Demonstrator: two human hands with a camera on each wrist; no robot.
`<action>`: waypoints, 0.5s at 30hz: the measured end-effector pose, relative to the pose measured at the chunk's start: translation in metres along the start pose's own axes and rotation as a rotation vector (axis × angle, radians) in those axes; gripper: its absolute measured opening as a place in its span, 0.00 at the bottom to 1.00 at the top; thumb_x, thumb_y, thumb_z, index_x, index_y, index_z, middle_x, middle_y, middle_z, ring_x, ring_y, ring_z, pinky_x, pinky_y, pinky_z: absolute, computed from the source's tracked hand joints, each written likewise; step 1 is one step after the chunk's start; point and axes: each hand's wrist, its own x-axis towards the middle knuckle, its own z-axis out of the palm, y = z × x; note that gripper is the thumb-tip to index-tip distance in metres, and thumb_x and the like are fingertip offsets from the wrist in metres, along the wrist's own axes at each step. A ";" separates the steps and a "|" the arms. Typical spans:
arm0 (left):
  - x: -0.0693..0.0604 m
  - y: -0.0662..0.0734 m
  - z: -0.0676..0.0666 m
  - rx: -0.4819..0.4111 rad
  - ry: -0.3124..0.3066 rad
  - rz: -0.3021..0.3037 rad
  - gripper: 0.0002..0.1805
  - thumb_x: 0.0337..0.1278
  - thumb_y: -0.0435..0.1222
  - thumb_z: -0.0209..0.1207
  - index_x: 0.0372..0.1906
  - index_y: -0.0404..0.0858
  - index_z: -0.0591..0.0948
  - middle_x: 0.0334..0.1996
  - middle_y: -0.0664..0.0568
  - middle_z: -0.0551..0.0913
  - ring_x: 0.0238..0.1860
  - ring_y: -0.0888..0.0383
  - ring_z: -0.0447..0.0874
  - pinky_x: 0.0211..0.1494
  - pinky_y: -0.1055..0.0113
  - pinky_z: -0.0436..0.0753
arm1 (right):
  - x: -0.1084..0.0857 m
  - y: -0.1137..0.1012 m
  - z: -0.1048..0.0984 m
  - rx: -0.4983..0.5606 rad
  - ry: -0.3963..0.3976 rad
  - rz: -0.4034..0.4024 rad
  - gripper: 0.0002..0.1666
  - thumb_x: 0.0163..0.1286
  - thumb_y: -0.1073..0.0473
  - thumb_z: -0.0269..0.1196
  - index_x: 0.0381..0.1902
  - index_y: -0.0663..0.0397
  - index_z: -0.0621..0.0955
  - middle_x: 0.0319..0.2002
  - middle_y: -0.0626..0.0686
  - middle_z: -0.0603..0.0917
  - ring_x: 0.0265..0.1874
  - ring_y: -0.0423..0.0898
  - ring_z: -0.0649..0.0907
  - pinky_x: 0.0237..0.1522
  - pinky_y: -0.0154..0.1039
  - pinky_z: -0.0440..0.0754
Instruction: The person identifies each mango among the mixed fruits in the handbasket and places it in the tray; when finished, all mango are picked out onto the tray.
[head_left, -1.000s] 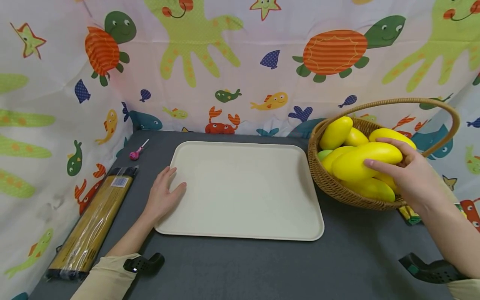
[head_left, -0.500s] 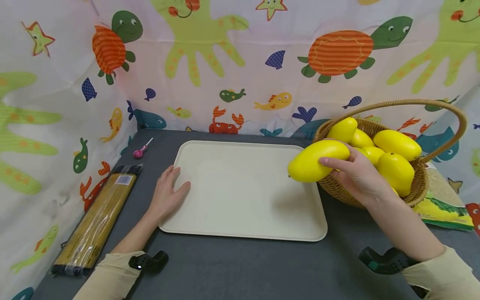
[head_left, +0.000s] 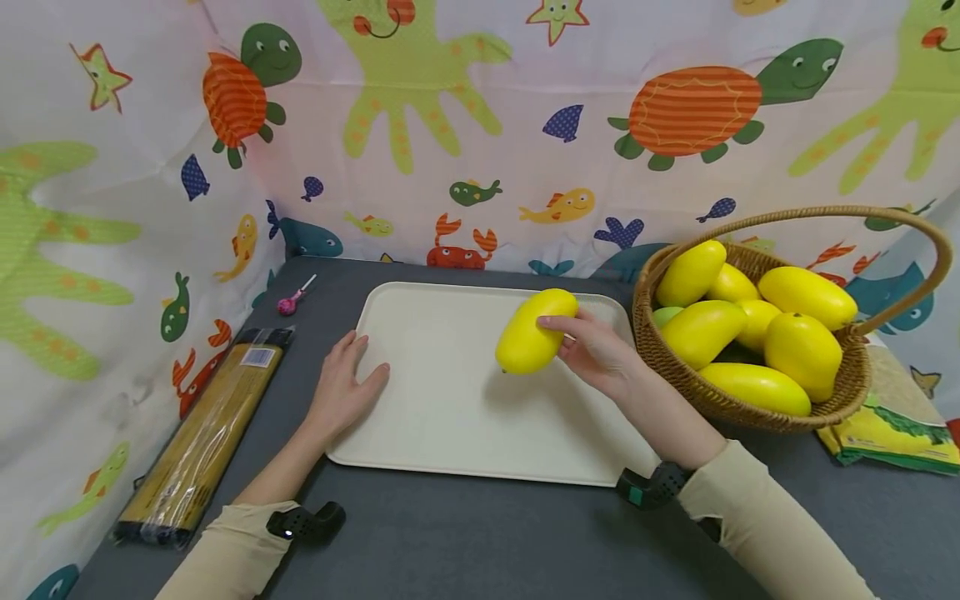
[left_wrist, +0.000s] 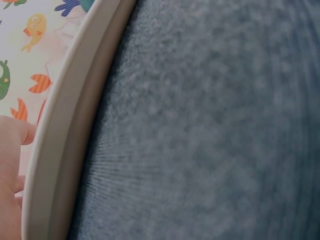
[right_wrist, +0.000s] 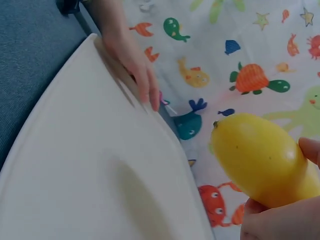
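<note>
A yellow mango (head_left: 537, 332) is held up over the cream tray (head_left: 450, 417) by my right hand (head_left: 600, 354), thumb on the near side and fingers behind. In the right wrist view the mango (right_wrist: 265, 160) hangs clear of the tray, casting a shadow on it. My left hand (head_left: 348, 387) rests at the tray's left edge, fingers straight and relaxed. The wicker basket (head_left: 750, 421) at the right holds several more yellow mangoes (head_left: 802, 354) and a green fruit (head_left: 666, 316), mostly hidden. In the left wrist view the tray rim (left_wrist: 60, 130) stands beside part of my left hand (left_wrist: 10, 175).
Left of the tray lies a clear-wrapped pack of thin brown sticks (head_left: 210, 433). A pink lollipop (head_left: 288, 305) is near the back left. A yellow-green packet (head_left: 892, 425) sits beside the basket, whose tall handle (head_left: 847, 212) arches upward. A printed curtain (head_left: 525, 167) borders the grey table (head_left: 480, 542).
My right hand has lifted the mango out of the basket and carried it left over the tray. The left hand has stayed at the tray's edge. The view has shifted slightly.
</note>
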 end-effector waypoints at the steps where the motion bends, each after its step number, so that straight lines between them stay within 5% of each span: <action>1: 0.000 0.000 0.000 0.000 -0.002 -0.001 0.38 0.64 0.48 0.56 0.72 0.32 0.63 0.74 0.38 0.52 0.73 0.39 0.50 0.69 0.42 0.57 | 0.007 0.004 0.004 0.018 0.008 0.012 0.30 0.69 0.64 0.61 0.66 0.53 0.64 0.59 0.51 0.70 0.56 0.49 0.71 0.67 0.40 0.65; 10: 0.000 -0.001 0.000 0.011 0.004 -0.003 0.39 0.65 0.50 0.55 0.73 0.33 0.60 0.75 0.39 0.52 0.73 0.39 0.52 0.70 0.42 0.58 | 0.065 0.036 0.042 -0.018 0.060 0.078 0.30 0.68 0.59 0.65 0.65 0.59 0.70 0.59 0.55 0.74 0.56 0.51 0.73 0.65 0.51 0.68; 15: -0.001 0.001 0.000 0.031 0.002 -0.012 0.40 0.65 0.51 0.55 0.74 0.34 0.59 0.75 0.39 0.52 0.73 0.40 0.52 0.70 0.42 0.57 | 0.088 0.050 0.058 -0.106 0.050 0.064 0.33 0.67 0.55 0.66 0.65 0.61 0.71 0.60 0.57 0.75 0.57 0.52 0.75 0.63 0.49 0.72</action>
